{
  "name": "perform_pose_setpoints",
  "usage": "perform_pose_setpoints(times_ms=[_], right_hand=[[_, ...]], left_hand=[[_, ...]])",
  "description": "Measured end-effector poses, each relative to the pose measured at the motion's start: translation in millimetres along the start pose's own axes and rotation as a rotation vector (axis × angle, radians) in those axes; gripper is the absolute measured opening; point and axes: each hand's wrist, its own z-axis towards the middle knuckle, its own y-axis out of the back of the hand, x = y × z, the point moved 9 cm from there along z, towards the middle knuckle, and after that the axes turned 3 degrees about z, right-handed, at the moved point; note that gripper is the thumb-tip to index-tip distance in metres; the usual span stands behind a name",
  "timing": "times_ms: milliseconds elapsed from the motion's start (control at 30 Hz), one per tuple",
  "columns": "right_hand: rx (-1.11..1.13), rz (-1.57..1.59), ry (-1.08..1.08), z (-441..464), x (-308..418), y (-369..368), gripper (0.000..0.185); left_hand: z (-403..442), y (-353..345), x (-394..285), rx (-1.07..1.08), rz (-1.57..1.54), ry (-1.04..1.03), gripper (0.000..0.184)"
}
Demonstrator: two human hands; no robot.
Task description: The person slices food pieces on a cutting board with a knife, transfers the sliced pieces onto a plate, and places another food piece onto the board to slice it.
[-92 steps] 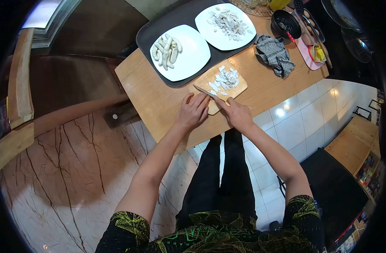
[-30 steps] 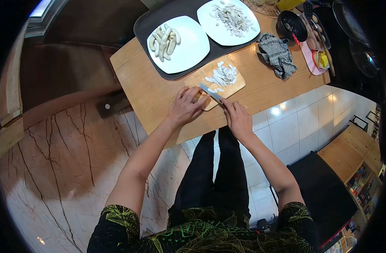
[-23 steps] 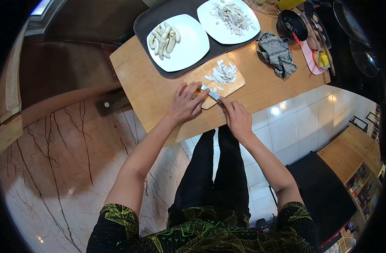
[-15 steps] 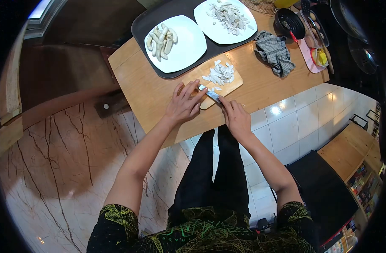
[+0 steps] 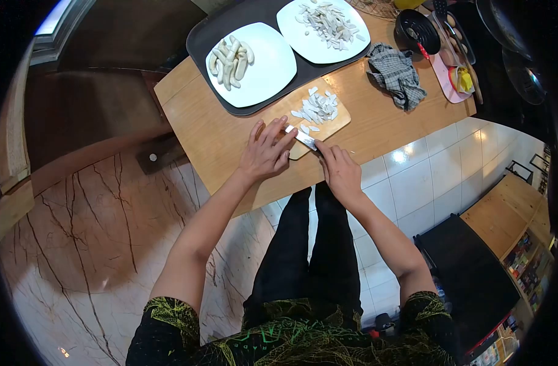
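Knife (image 5: 302, 138) over the near end of the small wooden cutting board (image 5: 332, 128), blade slanting away from the handle, up and leftward. Right hand (image 5: 342, 172) clamped around the dark handle, close to the base of the blade. Left hand (image 5: 264, 152) palm-down with fingers spread, not clamped on anything visible, forefinger right by the far end of the blade; cannot tell for sure about contact there, nor about any piece hidden beneath the fingers.

Probably light and stiff, with a slim handle: best held there, well clear of the edge, and likely slippery when wet. Beyond the blade, on the cutting board, a loose heap of white slices (image 5: 320, 108), with a few strays close to the steel. Likely light, moist and easily snapped, so better scooped from beneath in a batch than pinched singly.

Just behind, a dark tray (image 5: 197, 44) with two plates: on the left plate (image 5: 270, 73), a pile of pale whole pieces (image 5: 231, 64), likely slick, best taken round the middle; on the right plate (image 5: 300, 50), a broad scatter of cut slices (image 5: 332, 27). Off to the right on the tabletop (image 5: 370, 135), a crumpled checked cloth (image 5: 398, 79), then a black bowl (image 5: 404, 38) and a pink board (image 5: 443, 79).
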Motion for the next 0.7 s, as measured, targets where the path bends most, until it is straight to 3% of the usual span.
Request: perform_pose_setpoints(times_ms=[67,167,700], right_hand=[[0.031,0.093,-0.069,-0.6,-5.1,0.3,0.043],[-0.033,0.207,-0.188,-3.0,-23.1,1.9,0.035],[0.113,0.206,-0.123,-10.0,-8.0,-2.3,0.037]], left_hand=[[-4.4,0.8,-0.7,-0.027,-0.006,-0.023,0.065],[-6.6,-3.2,3.7,0.018,-0.058,0.031,0.06],[-2.1,2.7,-2.8,-0.009,-0.029,-0.031,0.056]])
